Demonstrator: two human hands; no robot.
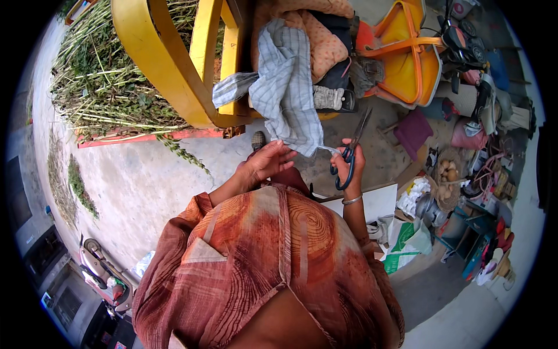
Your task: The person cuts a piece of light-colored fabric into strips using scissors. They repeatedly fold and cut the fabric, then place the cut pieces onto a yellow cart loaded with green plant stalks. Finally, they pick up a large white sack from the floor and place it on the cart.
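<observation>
A light blue checked cloth (285,75) with loose, frayed edges hangs over the yellow frame in front of me. My right hand (352,168) is closed round the dark blue handles of a pair of scissors (361,129), whose blades point up and away. The thumb and finger of that hand also seem to pinch a thin, twisted corner of the cloth. At the cloth's lower edge, my left hand (268,161) has its fingers apart, palm partly up. Whether its fingertips touch the fabric is hard to tell.
Beyond the cloth lie peach dotted fabric (328,49) and a grey-white bundle (328,98) by the yellow metal frame (160,64). Cut plant stalks (110,87) are heaped at left. To the right stand an orange-yellow chair (407,64), a purple stool (413,133) and a basket (447,195).
</observation>
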